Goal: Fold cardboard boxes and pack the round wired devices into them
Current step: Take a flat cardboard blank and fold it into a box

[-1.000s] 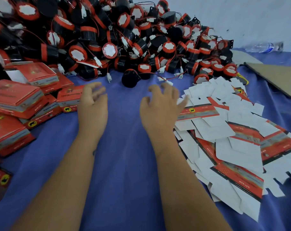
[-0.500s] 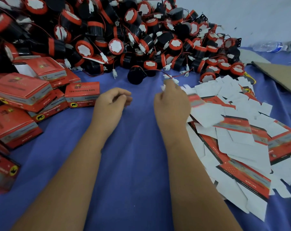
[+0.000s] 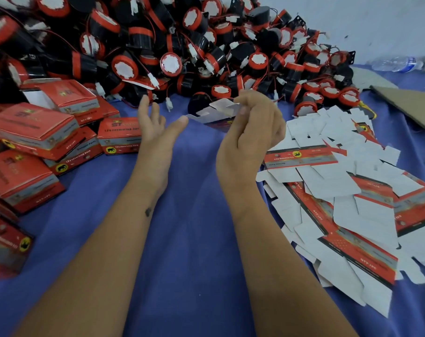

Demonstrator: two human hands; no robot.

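Blue cloth [image 3: 187,239]: right hand [image 3: 250,137] pinches flat box [image 3: 213,115]; left hand [image 3: 155,132] spread.

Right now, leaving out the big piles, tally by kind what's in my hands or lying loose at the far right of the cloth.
Hands: 2, left hand and right hand
Flat box blank, pinched by the right hand: 1
Water bottle: 1
Brown cardboard sheet: 1
Total: 5
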